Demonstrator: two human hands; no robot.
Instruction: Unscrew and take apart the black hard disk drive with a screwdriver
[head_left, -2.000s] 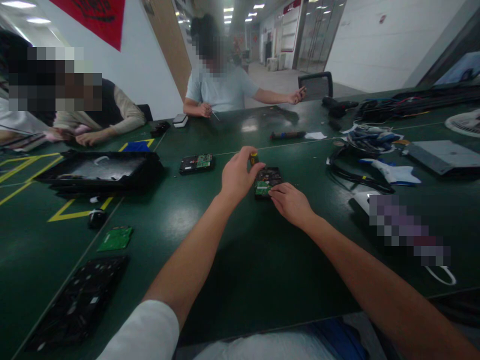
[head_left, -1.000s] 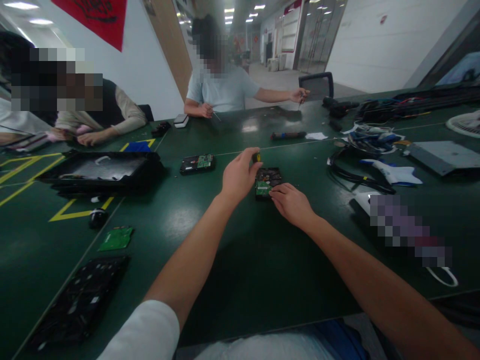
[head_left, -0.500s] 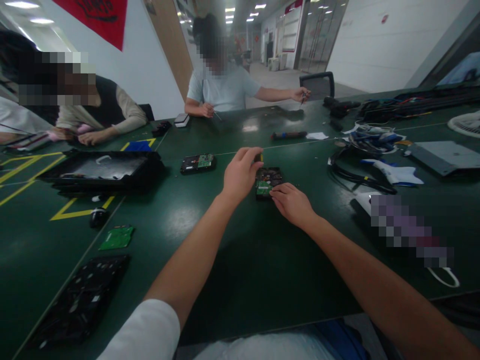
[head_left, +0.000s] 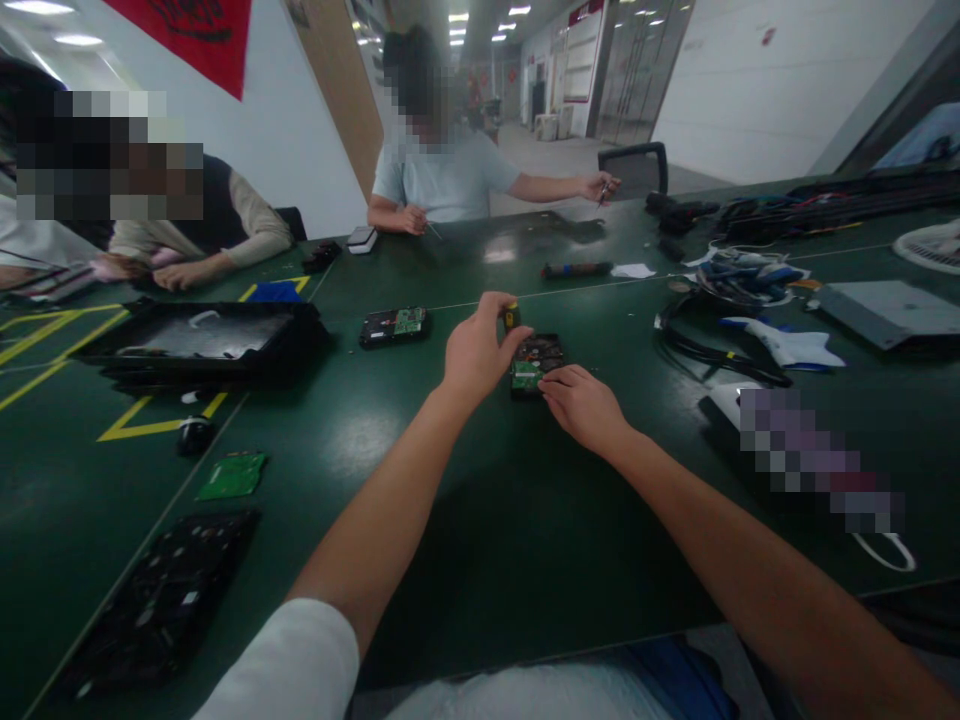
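A hard drive [head_left: 527,372] with a green circuit board showing lies on the table in front of me. Over its far end, my left hand [head_left: 484,345] has its fingers closed round the yellow and black handle of a small screwdriver [head_left: 511,317]. The screwdriver's tip is hidden behind the hand. My right hand [head_left: 583,400] presses its fingers together at the near right edge of the hard drive, gripping it there. Left of my left hand lies another hard drive [head_left: 394,327], also with a green board, which neither hand touches.
On the left are a black tray [head_left: 202,340], a loose green circuit board [head_left: 232,475] and a large black casing [head_left: 165,600]. On the right lie cables [head_left: 720,345], a metal box [head_left: 892,312] and a pouch [head_left: 817,450]. Two co-workers sit across the table [head_left: 420,470].
My left thumb has opened outward from the screwdriver handle, and more of the handle shows. My right hand stays at the hard drive's edge.
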